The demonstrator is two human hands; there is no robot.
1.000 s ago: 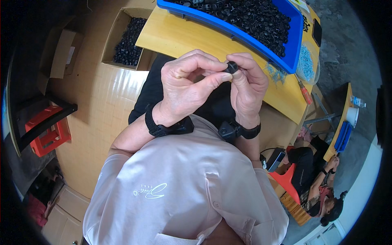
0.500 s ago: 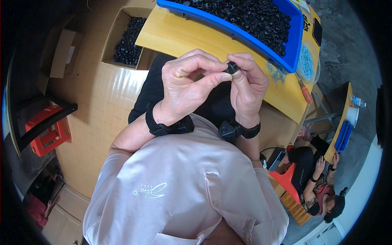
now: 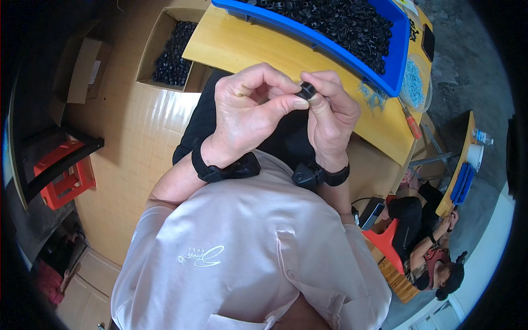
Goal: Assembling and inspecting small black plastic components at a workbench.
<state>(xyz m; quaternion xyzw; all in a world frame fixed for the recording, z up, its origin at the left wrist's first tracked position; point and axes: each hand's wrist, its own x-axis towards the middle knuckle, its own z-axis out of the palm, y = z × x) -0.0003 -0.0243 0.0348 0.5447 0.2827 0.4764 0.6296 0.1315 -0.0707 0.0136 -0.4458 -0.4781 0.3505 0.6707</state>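
Note:
A small black plastic part (image 3: 306,91) is pinched between both hands, just off the near edge of the yellow table (image 3: 231,47). My left hand (image 3: 247,104) grips its left side with thumb and forefinger. On the other side, my right hand (image 3: 333,110) holds it between thumb and curled fingers. The fingertips cover much of the part, so its exact kind cannot be made out. Beyond the hands stands a blue tray (image 3: 404,55) heaped with small black plastic pieces (image 3: 352,33).
A cardboard box (image 3: 151,60) of dark pieces stands at the far left. Right of the tray are a tub of light-blue bits (image 3: 412,82), a red-handled screwdriver (image 3: 411,124) and a phone (image 3: 428,41). Another person (image 3: 429,258) sits at the right; a red stool (image 3: 66,176) stands left.
Both hands have shifted slightly left with the black part, which has turned a little between the fingers. The other person's hands have come together.

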